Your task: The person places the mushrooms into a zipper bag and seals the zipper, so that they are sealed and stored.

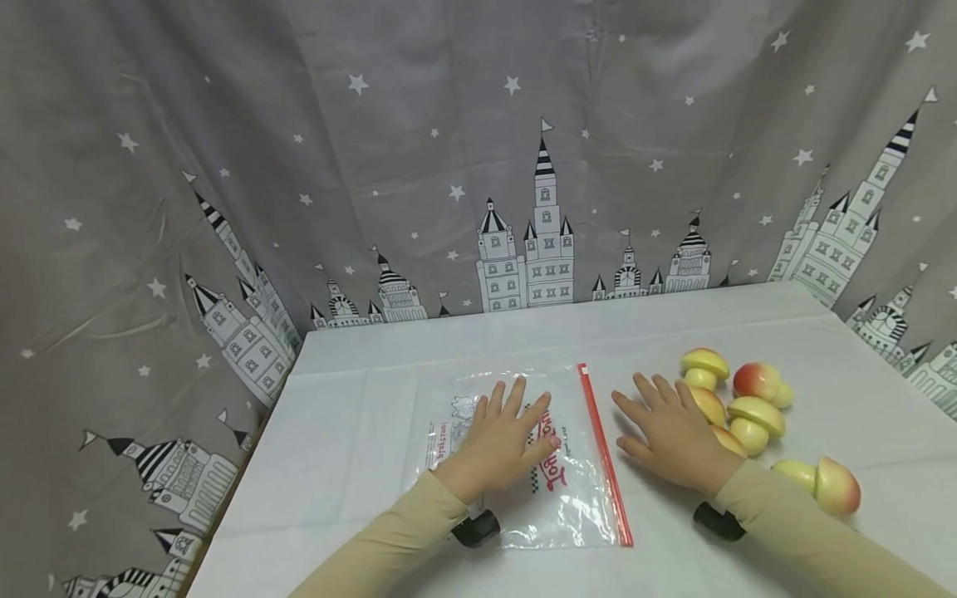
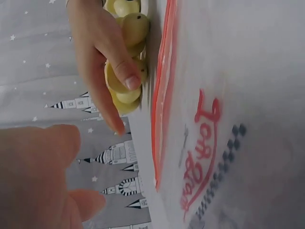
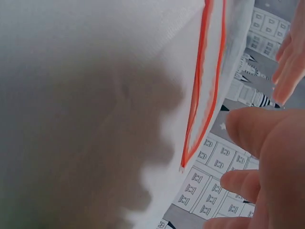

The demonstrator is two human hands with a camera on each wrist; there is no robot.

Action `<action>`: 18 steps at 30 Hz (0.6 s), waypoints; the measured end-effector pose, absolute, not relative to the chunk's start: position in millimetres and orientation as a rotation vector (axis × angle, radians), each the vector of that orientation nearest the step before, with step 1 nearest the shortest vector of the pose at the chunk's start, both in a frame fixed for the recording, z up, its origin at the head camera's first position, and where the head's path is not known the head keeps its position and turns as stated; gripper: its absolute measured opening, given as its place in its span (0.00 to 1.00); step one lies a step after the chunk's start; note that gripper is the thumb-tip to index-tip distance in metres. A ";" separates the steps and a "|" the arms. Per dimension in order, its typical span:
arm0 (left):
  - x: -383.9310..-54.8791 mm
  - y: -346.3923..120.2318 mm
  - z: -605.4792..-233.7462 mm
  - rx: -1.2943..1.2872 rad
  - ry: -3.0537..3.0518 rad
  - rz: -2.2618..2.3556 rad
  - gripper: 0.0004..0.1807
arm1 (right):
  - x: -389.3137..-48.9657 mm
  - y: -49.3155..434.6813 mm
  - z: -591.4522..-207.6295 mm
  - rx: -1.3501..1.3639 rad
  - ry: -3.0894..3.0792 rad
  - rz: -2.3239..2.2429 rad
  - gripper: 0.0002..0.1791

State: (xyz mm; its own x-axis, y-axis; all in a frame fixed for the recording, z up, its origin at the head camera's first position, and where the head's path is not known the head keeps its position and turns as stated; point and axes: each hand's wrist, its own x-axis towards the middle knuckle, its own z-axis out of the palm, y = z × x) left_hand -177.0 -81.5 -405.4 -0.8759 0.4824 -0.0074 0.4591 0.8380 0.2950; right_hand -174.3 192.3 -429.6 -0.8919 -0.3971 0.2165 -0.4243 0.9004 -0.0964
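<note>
A clear plastic zip bag point(image 1: 579, 507) lies flat on the white table, with red and black print and a red zip edge point(image 1: 604, 457) on its right side. My left hand point(image 1: 497, 440) is over the bag, fingers spread, holding nothing. To the right of the zip edge, my right hand point(image 1: 676, 440) hovers with fingers spread; its shadow falls on the cloth in the right wrist view. Several yellow-and-red toy mushrooms point(image 1: 755, 423) lie beside and partly behind the right hand. Two red lines of the zip edge point(image 3: 194, 100) stand apart in the right wrist view.
White cloth point(image 1: 336, 457) covers the table. A grey curtain point(image 1: 419, 149) with printed castles and stars hangs behind it and along the left side. One mushroom point(image 1: 836, 486) lies nearer the front right, by the right sleeve point(image 1: 792, 523).
</note>
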 end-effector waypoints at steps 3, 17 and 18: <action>-175.4 -73.7 -411.1 0.759 2.921 0.454 0.35 | -174.3 189.9 -432.7 0.644 -2.836 0.152 0.31; -168.2 -52.9 -436.1 0.696 2.850 0.396 0.38 | -171.0 180.3 -440.8 0.714 -2.814 0.142 0.28; -168.0 -52.8 -437.1 0.686 2.846 0.398 0.38 | -170.8 180.2 -440.7 0.718 -2.817 0.146 0.28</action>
